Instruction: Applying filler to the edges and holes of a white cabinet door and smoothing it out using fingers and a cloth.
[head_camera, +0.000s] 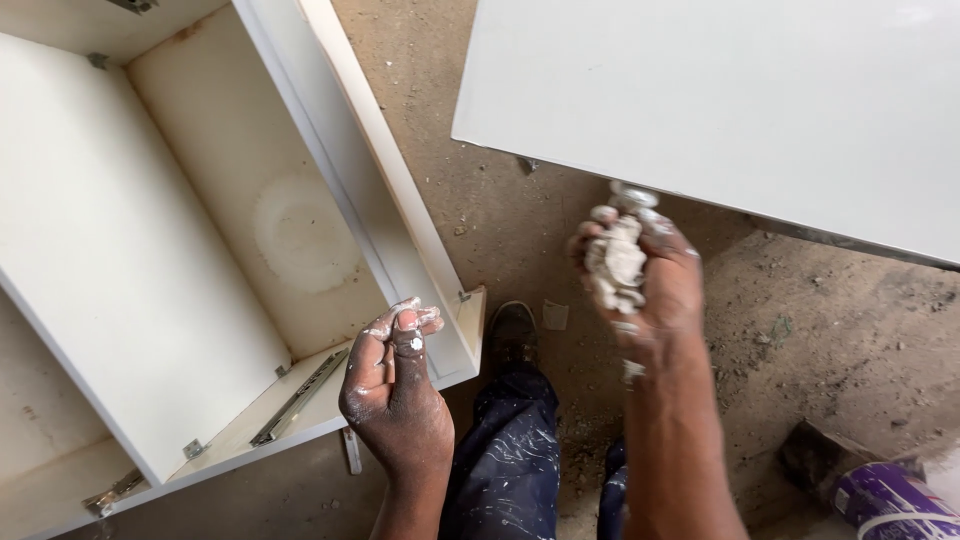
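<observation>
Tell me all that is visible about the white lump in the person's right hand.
The lump is an off-white, rough, doughy mass that looks like putty or filler. It has an uneven, crumbly surface. The right hand grips it in the palm with fingers curled around it, just below the edge of the white panel. Smears of the same white stuff coat the fingers and wrist. It seems not to touch the panel, though the gap is hard to judge.

Open white laminate cabinet carcass (150, 260) lies on the bare dirt floor (850, 340) at left, with metal drawer runner (298, 397) along its near inner edge. Flat white board panel (740, 90) sits upper right, above the floor. Left hand (395, 390) is just beside the cabinet's near corner. Right hand (640, 275), below the panel's edge, holds lump of whitish putty (615, 262). Paint-spattered dark trouser leg (510, 450) and dark shoe (512, 330) are between the hands. Purple plastic tub (890, 500) is at far lower right.
</observation>
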